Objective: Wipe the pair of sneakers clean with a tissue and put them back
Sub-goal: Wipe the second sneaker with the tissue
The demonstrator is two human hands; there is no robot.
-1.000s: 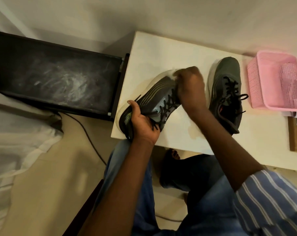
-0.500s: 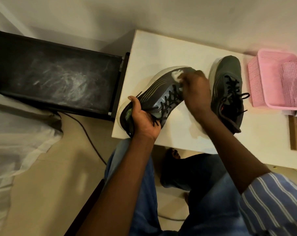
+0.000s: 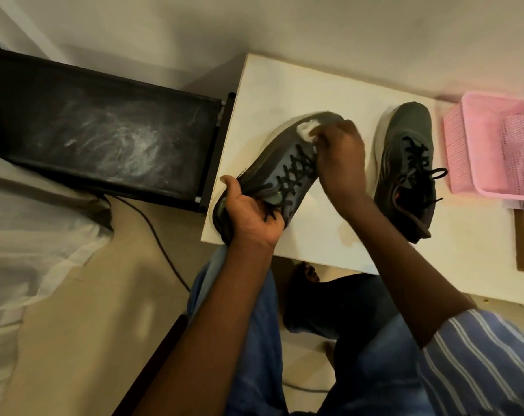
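Right hand [image 3: 340, 157] fingers pinch the tissue [image 3: 305, 132], now drawn back from toe tip onto the toe box. Left hand [image 3: 251, 214] clamps the heel of the sneaker [image 3: 284, 163] at the table's [image 3: 299, 85] left edge. Wiping ongoing; second sneaker [image 3: 406, 151] waits.

The left hand [image 3: 253, 214] curls round the heel end of a sneaker [image 3: 280, 172], palm up and thumb along its side, while the right hand [image 3: 340, 159], wrist bent down and arm reaching forward, pinches a tissue [image 3: 305, 132] against the toe.
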